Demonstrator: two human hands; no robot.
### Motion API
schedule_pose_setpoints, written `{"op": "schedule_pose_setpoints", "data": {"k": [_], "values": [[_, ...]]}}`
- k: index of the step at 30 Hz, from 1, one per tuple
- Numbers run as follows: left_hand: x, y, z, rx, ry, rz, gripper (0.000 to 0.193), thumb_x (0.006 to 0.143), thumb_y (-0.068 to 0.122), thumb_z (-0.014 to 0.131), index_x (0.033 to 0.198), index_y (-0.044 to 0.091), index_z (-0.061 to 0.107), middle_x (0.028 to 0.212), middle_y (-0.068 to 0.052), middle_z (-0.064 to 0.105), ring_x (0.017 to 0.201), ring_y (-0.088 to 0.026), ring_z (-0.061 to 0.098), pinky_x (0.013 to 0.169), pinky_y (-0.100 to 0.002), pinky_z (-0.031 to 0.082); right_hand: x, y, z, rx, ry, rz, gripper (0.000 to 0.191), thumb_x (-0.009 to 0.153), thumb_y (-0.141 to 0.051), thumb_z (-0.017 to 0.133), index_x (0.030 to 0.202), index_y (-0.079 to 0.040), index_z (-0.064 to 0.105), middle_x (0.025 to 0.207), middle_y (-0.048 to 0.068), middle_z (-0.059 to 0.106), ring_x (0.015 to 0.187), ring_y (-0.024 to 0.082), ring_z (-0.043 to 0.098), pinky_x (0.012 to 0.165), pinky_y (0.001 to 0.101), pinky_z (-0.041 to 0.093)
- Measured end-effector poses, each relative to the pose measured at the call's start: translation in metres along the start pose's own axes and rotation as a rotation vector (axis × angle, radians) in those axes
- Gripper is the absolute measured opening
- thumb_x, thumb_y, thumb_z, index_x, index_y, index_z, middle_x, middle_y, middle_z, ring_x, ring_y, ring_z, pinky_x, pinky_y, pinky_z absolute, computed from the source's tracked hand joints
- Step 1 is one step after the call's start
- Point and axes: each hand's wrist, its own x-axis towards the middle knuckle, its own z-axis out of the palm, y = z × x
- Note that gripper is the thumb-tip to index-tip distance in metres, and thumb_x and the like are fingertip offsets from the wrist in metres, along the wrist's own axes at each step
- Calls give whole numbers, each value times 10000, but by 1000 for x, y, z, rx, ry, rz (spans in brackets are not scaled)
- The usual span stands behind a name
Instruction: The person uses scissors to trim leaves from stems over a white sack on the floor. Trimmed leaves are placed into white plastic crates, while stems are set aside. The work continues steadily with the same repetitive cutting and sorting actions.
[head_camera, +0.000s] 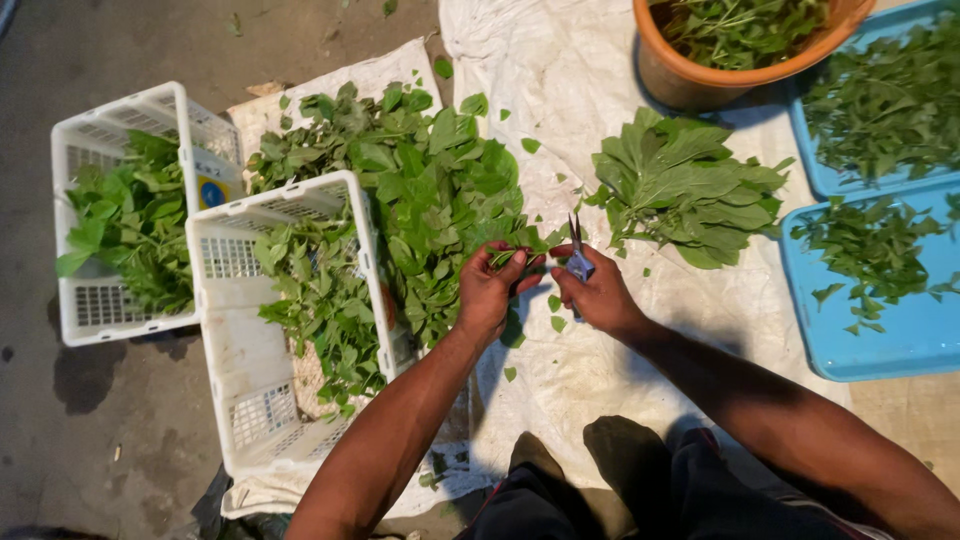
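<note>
The left hand pinches a leafy sprig over the white cloth. The right hand grips small scissors, mostly hidden. The orange tub is cut off.

Floor: cloth, crates, trays.
</note>
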Motion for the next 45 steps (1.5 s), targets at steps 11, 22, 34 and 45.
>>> {"op": "schedule_pose_setpoints", "data": {"k": [11, 22, 34, 45], "values": [[4, -5, 34, 142, -134, -74, 388, 889, 44, 736, 1250, 51, 593, 1099, -86, 734, 923, -193, 740, 716, -334, 639, 21, -21, -53, 179, 83, -171, 120, 969, -126, 692, 991, -12, 662, 645, 42, 639, 516, 118, 589, 482, 280, 490], [16, -23, 33, 646, -232, -93, 234, 956, 127, 718, 1138, -18, 693, 909, -86, 745, 778, -149, 740, 658, -283, 589, 55, -56, -130, -232, 454, -187, 92, 943, -93, 692, 952, -1, 692, 679, 64, 655, 539, 155, 613, 484, 321, 485], [35, -43, 20, 734, -275, -113, 167, 949, 95, 728, 1054, -33, 710, 848, -73, 737, 727, -111, 677, 667, -265, 573, 60, -2, -76, -732, 753, -101, 367, 849, -339, 824, 721, -18, 701, 654, 182, 667, 583, 361, 649, 583, 477, 510], [35, -47, 21, 772, -271, -93, 166, 938, 105, 750, 1038, -24, 718, 871, -56, 729, 751, -105, 649, 674, -261, 556, 58, -7, -72, -792, 806, -41, 416, 831, -350, 823, 663, -7, 660, 632, 223, 649, 575, 421, 638, 564, 513, 497]]}}
